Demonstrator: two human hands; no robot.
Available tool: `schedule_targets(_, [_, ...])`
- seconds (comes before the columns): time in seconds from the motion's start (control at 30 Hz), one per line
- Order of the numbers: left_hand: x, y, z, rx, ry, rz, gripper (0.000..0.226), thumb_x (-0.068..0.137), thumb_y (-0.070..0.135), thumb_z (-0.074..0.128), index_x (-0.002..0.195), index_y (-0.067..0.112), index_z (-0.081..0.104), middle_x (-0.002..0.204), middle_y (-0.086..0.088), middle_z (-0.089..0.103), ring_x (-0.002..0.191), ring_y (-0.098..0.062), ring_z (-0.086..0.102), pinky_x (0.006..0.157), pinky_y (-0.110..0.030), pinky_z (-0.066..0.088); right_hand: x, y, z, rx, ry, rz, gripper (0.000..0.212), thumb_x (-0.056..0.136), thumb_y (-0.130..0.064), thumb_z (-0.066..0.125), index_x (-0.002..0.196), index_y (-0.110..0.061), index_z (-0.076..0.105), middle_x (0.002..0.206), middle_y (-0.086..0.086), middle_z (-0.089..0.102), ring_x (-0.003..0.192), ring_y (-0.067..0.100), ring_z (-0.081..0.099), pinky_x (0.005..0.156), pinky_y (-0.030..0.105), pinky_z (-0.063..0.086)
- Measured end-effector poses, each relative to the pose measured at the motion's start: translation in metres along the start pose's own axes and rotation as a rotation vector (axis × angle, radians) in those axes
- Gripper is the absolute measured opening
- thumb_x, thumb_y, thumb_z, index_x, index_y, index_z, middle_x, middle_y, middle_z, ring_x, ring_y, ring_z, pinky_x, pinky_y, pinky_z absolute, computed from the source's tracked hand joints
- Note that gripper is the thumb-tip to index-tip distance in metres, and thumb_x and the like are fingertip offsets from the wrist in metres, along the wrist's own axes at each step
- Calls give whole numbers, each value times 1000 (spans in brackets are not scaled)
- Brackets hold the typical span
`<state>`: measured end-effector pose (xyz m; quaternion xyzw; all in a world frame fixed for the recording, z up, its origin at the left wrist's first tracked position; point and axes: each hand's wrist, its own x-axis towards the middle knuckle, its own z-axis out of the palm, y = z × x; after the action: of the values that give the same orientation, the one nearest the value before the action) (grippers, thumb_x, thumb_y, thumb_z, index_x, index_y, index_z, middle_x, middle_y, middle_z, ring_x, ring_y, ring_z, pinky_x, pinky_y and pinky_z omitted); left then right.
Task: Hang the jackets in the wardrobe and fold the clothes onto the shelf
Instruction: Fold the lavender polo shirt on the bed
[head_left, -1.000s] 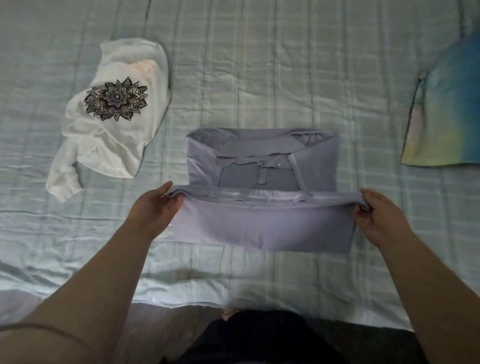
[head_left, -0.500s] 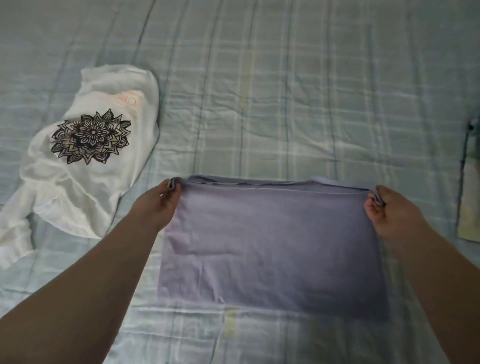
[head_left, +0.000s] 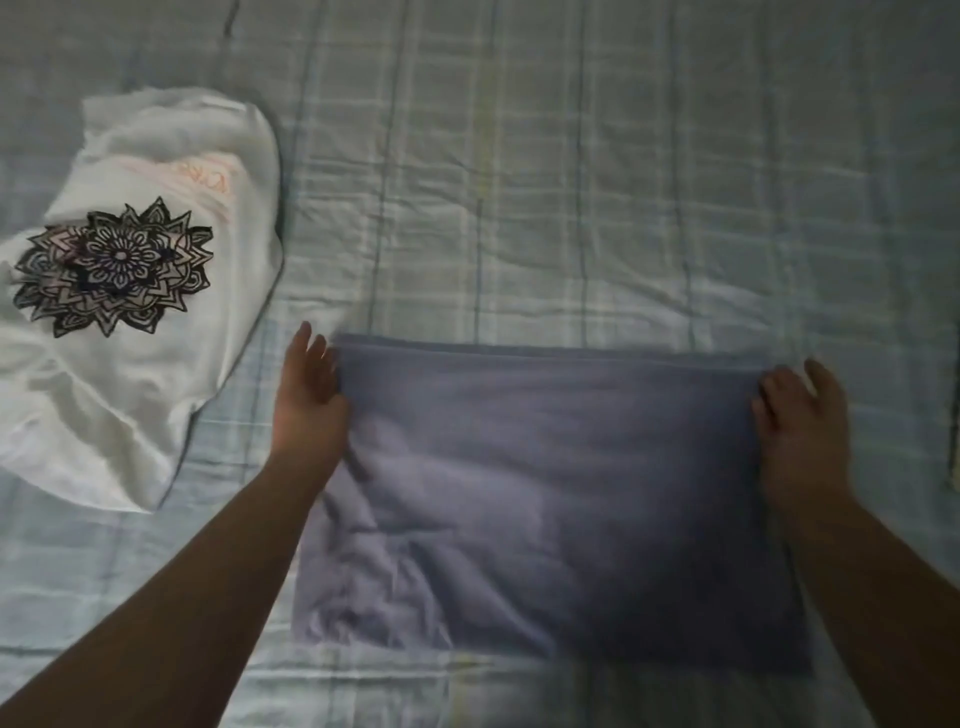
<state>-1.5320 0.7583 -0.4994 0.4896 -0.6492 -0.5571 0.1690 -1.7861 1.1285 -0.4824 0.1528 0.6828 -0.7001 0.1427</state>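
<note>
Both my hands lie flat at the far corners of the folded shirt (head_left: 545, 499) on the bed (head_left: 571, 182).

I take the shirt as my landmark: a lavender rectangle lying flat, wrinkled toward its near left corner. My left hand (head_left: 310, 387) sits at its far left corner, fingers straight and pointing away from me, palm edge against the cloth and gripping nothing, forearm running back across the shirt's left side. My right hand (head_left: 797, 410) rests on its far right corner, fingers loosely spread, palm down, not pinching the fabric that I can see, though motion blur softens the fingertips. Left of the shirt, well apart, lies a white top (head_left: 140, 312) with a black mandala print.
</note>
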Motion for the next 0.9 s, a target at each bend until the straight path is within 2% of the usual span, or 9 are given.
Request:
schedule_targets(0.1, [-6,-7,6,441,-65,352,66,83,-2,47,146,19,44,149,-7,47,140,-23,43,119,-27,29,-13,23,6,-709,-61,-396,43,95,3,45,138,-3,44,134,21,51,125,30,51,114,42,32])
schedule_targets(0.13, [-10,-9,11,581,-147,530,62,81,5,49,143,14,49,148,-11,49,140,-29,42,120,-33,27,-22,30,12,-883,-140,-516,45,93,-4,46,138,1,47,139,23,51,130,35,48,116,44,31])
schedule_targets(0.2, [-24,-9,30,821,-347,733,53,86,19,49,139,12,55,147,-14,50,141,-37,40,117,-54,28,-38,44,28,-1132,-372,-752,49,91,-16,45,137,0,52,142,22,52,131,38,47,113,51,34])
schedule_targets(0.27, [-38,-6,57,1024,-422,818,53,96,35,43,146,19,50,154,-10,45,145,-35,34,118,-59,23,-51,58,52,-1365,-505,-894,50,94,-25,43,141,-8,52,149,16,47,135,36,45,111,56,34])
schedule_targets(0.33, [-45,-8,80,1175,-426,778,59,100,47,34,155,26,35,161,-8,34,151,-32,23,120,-59,14,-57,67,73,-1520,-504,-906,52,97,-31,40,147,-16,45,156,10,39,143,31,35,114,58,26])
schedule_targets(0.47, [-38,-24,94,1303,-409,669,64,100,58,14,159,34,13,168,-2,13,155,-26,2,120,-60,1,-46,78,81,-1685,-431,-877,56,99,-41,36,153,-26,34,162,3,28,149,27,24,117,62,12])
schedule_targets(0.6, [-36,-30,93,1282,-433,656,64,100,59,10,159,35,11,168,-1,11,155,-24,-2,120,-60,0,-43,81,81,-1747,-454,-831,58,99,-43,31,155,-29,28,164,0,21,151,26,19,117,63,11])
schedule_targets(0.73, [-49,-19,77,1193,-410,702,64,100,55,25,158,28,26,165,-7,24,154,-29,12,121,-60,7,-64,72,86,-1703,-402,-792,61,98,-42,31,155,-22,30,163,6,25,150,29,23,118,62,11])
schedule_targets(0.9, [-93,-42,24,1139,-325,745,62,97,46,41,154,22,37,161,-12,33,151,-34,20,121,-61,11,-146,91,81,-1535,-501,-971,61,98,-39,39,155,-17,30,162,9,26,150,30,23,118,61,15])
